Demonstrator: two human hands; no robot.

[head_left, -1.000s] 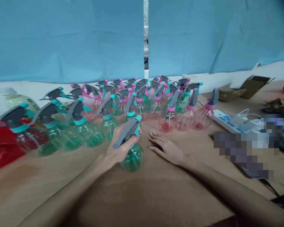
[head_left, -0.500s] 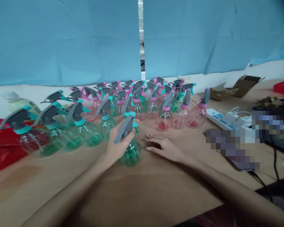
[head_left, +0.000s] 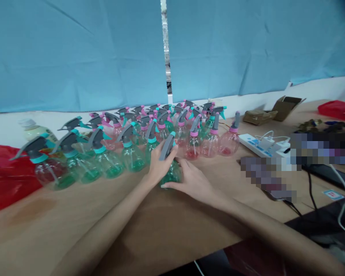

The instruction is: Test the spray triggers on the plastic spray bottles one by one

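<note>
A green see-through spray bottle (head_left: 171, 173) with a grey trigger head (head_left: 166, 146) stands on the brown table (head_left: 74, 214), just in front of the crowd of bottles. My left hand (head_left: 158, 165) is wrapped round its neck and trigger. My right hand (head_left: 191, 180) cups the round body from the right, fingers curled against it. Behind stand several green spray bottles (head_left: 103, 161) and pink spray bottles (head_left: 209, 142) in rows, all with grey triggers and teal or pink collars.
A red plastic bag (head_left: 8, 180) lies at the left, with a capped drink bottle (head_left: 34, 130) behind it. A white power strip (head_left: 261, 145) with cables sits at the right. Small cardboard boxes (head_left: 287, 106) stand near the wall. A blue curtain (head_left: 103, 53) hangs behind.
My right hand left the table top and closed against the bottle's body. My left hand carried the bottle a little farther back and right, toward the rows.
</note>
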